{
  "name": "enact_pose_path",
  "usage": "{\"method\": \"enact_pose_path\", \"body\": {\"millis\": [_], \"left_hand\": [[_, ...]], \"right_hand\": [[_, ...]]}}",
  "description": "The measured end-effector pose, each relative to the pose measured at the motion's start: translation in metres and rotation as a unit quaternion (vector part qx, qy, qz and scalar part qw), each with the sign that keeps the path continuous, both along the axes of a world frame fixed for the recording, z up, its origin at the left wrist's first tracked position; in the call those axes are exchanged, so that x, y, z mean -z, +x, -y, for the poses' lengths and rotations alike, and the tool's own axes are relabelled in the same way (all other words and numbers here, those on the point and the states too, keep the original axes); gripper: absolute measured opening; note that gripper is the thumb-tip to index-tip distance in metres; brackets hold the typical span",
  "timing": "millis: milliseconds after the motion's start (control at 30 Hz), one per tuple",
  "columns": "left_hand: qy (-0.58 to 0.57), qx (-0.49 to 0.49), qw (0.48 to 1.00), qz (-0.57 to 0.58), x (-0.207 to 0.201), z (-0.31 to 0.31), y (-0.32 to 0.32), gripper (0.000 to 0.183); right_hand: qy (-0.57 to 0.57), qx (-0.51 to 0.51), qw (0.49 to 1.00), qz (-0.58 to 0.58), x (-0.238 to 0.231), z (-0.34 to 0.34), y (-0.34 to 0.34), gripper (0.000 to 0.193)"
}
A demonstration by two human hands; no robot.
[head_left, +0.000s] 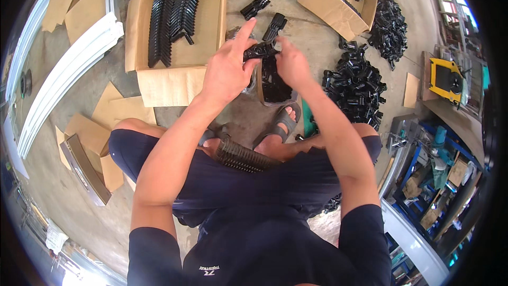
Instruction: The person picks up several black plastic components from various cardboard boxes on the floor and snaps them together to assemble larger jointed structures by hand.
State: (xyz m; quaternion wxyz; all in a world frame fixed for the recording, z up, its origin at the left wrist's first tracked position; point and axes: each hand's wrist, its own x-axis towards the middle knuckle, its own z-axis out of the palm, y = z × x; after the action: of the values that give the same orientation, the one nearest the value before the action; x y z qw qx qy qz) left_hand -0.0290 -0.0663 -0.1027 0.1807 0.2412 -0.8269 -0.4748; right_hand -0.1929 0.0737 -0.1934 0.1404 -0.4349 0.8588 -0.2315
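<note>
In front of me, my left hand (228,71) grips a black plastic bracket-like part (257,51) between thumb and fingers, the index finger stretched upward. My right hand (292,64) is closed at the part's right end. A small shiny piece shows at its fingertips, too small to name. Below the hands stands an open container (278,82) with small dark pieces in it. Two similar black parts, one farther off (255,6) and one nearer (274,26), lie on the floor beyond my hands.
An open cardboard box (209,32) with stacked rows of black parts (161,29) stands at the left. Loose black parts (357,87) are heaped at the right, below another box (333,13). White curved panels (74,74), cardboard pieces (121,108) and a crowded shelf (434,180) flank me.
</note>
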Motion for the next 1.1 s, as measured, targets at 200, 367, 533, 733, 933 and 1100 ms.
{"method": "enact_pose_path", "body": {"millis": [200, 367, 533, 733, 933, 1100], "left_hand": [[-0.023, 0.016, 1.000, -0.006, -0.005, -0.003, -0.002, 0.085], [-0.033, 0.013, 0.999, 0.002, -0.007, -0.004, 0.003, 0.086], [-0.062, -0.002, 0.998, 0.015, -0.011, -0.004, 0.003, 0.087], [-0.082, -0.003, 0.997, 0.006, -0.013, -0.007, -0.004, 0.089], [-0.124, 0.010, 0.992, -0.018, -0.013, -0.009, -0.005, 0.090], [-0.155, 0.011, 0.987, -0.025, -0.006, -0.005, -0.005, 0.089]], "right_hand": [[-0.099, -0.033, 0.989, 0.106, -0.147, 0.004, -0.005, 0.024], [-0.233, 0.041, 0.947, 0.218, -0.155, 0.004, 0.011, 0.019], [-0.246, -0.076, 0.966, 0.020, -0.147, 0.012, 0.025, 0.020], [-0.234, -0.141, 0.951, -0.147, -0.137, 0.014, 0.019, 0.022], [-0.222, -0.129, 0.945, -0.204, -0.134, 0.016, 0.024, 0.016], [-0.201, -0.134, 0.944, -0.225, -0.139, 0.020, 0.026, 0.015]]}}
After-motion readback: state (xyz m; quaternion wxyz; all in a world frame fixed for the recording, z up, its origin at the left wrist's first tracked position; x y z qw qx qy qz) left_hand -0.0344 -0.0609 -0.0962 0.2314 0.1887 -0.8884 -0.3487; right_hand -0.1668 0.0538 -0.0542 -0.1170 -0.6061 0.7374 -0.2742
